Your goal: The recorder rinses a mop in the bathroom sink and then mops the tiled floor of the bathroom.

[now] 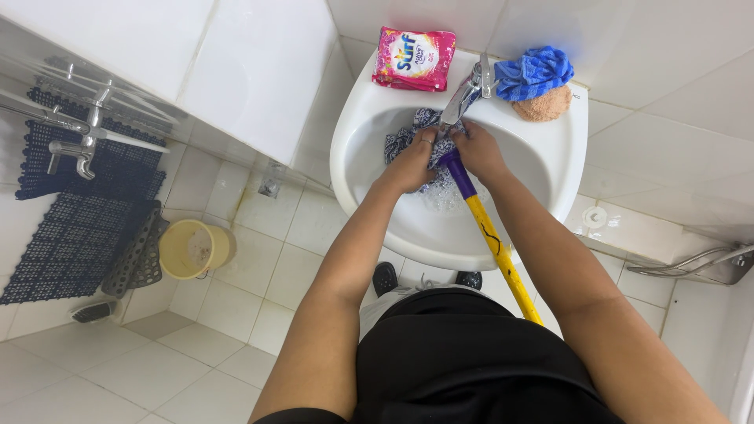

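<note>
Looking down over a white tiled bathroom floor [236, 314], dark blue perforated mats [71, 235] lie at far left beneath wall taps [78, 149]. White pedestal sink [550, 169] sits top centre against the tiled wall, foamy water in the bowl. Both forearms reach forward into the sink from a person in a black top. A mop stick, yellow handle [499, 251] with a purple end [457, 173], slants from the lower body up into the bowl, between the two arms. A blue-and-white patterned cloth [408, 133], wet and bunched, lies in the bowl under the chrome faucet [467, 90]. Left hand [412, 157] is closed, fingers curled over the cloth just beside the purple end. Right hand [477, 149] is closed too, gripping cloth at the top of the stick, directly below the faucet spout. Yellow plastic bucket [192, 250] stands on the floor left of the sink, near a grey grid panel [137, 251]. Pink detergent pouch [414, 59] rests on the sink's back rim, left of the faucet. Blue cloth [534, 72] over a tan scrubber [543, 104] sits on the rim right of the faucet.
</note>
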